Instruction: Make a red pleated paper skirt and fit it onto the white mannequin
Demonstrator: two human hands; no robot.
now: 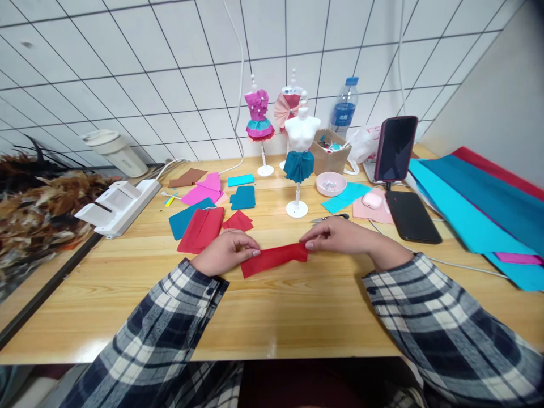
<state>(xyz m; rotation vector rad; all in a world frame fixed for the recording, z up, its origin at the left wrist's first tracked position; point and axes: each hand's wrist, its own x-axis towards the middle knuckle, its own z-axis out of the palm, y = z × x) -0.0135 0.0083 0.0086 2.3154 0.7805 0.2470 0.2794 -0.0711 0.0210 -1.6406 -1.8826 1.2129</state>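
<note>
A red strip of fabric (274, 258) is stretched between my two hands, low over the table. My left hand (225, 250) pinches its left end between thumb and fingers. At the other end, my right hand (335, 237) grips the upper right corner in a pinch. Just beyond the strip stands a small white mannequin (302, 129) wearing a teal pleated skirt (298, 165). Scissors (330, 219) lie behind my right hand, partly hidden by it. Near my left hand are a folded red cloth (202, 229) and a smaller red piece (238, 220).
Two dressed mannequins (258, 113) stand at the back beside a cardboard box (329, 156) and a pink bowl (331, 184). Phones (414, 217) and large fabric sheets (480, 192) lie right. A white power strip (127, 207) and a tumbler (117, 152) are left.
</note>
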